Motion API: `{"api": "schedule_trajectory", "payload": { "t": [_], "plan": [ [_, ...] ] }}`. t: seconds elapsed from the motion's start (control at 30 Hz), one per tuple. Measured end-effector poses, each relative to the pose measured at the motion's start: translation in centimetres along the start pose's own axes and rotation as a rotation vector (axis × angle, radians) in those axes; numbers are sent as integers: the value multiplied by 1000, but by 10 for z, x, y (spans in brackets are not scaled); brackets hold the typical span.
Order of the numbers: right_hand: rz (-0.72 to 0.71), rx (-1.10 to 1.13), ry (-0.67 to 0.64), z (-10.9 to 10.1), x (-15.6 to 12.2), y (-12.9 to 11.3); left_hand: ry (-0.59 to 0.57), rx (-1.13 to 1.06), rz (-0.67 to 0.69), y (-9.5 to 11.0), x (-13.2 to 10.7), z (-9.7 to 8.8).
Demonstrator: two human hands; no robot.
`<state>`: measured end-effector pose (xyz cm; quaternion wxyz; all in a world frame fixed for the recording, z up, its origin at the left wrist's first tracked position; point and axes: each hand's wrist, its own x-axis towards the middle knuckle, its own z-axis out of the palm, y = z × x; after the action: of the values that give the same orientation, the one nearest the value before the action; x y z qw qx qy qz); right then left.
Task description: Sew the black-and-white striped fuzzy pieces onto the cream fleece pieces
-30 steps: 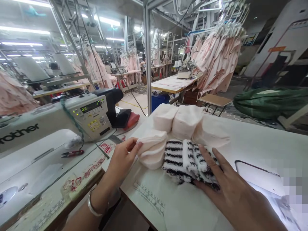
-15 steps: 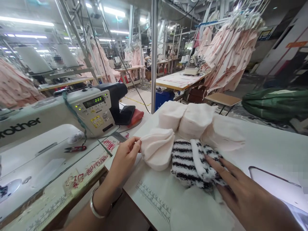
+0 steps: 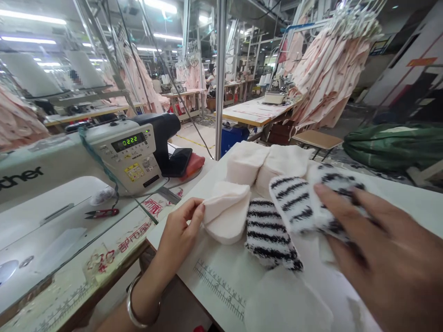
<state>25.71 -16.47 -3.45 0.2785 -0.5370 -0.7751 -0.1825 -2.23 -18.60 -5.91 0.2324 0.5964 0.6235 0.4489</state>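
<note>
My left hand (image 3: 180, 230) pinches the edge of a stack of pale pink fabric pieces (image 3: 226, 212) on the white table (image 3: 221, 281). Raised off the table, my right hand (image 3: 377, 249) grips a black-and-white striped fuzzy piece (image 3: 311, 203). A pile of the same striped pieces (image 3: 268, 233) lies just right of the pink stack. Two taller pink stacks (image 3: 266, 161) stand behind them.
A white sewing machine (image 3: 69, 161) with a lit display (image 3: 129, 140) stands at the left, red-handled snips (image 3: 102, 213) on its bed. A metal post (image 3: 219, 78) rises behind the table. Hanging pink garments (image 3: 328, 69) and a green bundle (image 3: 394, 143) are at the right.
My right hand has lifted a striped piece off the striped pile, up and to the right. My left hand has stayed on the pink stack.
</note>
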Motion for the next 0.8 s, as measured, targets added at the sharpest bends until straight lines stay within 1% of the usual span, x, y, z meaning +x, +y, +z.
{"api": "schedule_trajectory", "payload": {
  "t": [0.03,0.07,0.1,0.13,0.2,0.27,0.3,0.37,0.47,0.57,0.63,0.67,0.73,0.8],
  "plan": [
    [-51,-90,-26,-1,4,-13,-9,19,13,1,-2,1],
    [-90,-136,-100,1,7,-25,-24,38,26,1,-4,1],
    [-161,-150,-129,4,9,-34,-36,58,41,1,-5,2],
    [-223,-110,-169,9,9,-42,-44,78,59,1,-7,3],
    [-273,-12,-299,22,9,-49,-39,110,116,-2,-9,7],
    [-247,27,-390,32,9,-49,-30,130,194,-5,-11,10],
    [-222,19,-408,36,10,-49,-31,143,230,-5,-12,12],
    [-182,-10,-412,39,13,-47,-31,188,283,-5,-14,14],
    [-181,-8,-418,36,21,-46,-31,251,298,-2,-17,15],
    [-279,52,-398,21,26,-39,-56,265,279,0,-18,16],
    [-345,102,-326,1,25,-28,-71,264,274,-1,-20,16],
    [-354,122,-275,-11,23,-20,-75,267,283,-1,-21,14],
    [-307,145,-181,-37,10,-4,-52,277,327,-2,-25,10],
    [-193,149,-122,-61,-15,13,25,291,388,-1,-31,3]
  ]
}}
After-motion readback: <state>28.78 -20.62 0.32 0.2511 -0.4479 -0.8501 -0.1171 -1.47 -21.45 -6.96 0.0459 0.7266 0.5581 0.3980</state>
